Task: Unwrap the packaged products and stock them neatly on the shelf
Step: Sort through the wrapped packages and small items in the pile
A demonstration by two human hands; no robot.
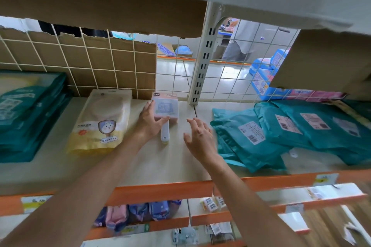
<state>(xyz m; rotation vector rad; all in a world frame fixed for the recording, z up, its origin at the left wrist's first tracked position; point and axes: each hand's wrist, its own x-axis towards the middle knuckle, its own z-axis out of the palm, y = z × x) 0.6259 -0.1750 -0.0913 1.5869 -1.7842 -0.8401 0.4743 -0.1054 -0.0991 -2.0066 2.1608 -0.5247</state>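
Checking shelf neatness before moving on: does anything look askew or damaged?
The teal mailer bags on the right lie in a crooked, overlapping heap. The cardboard back panel on the left has a ragged, torn top edge.

Through the white wire grid [230, 78] at centre you see a glossy pale floor [172, 70]; brown cardboard [80, 60] backs the upper left.

Shop: orange-edged shelf [160, 188] with price tags [325, 179], packaged goods [100, 124].
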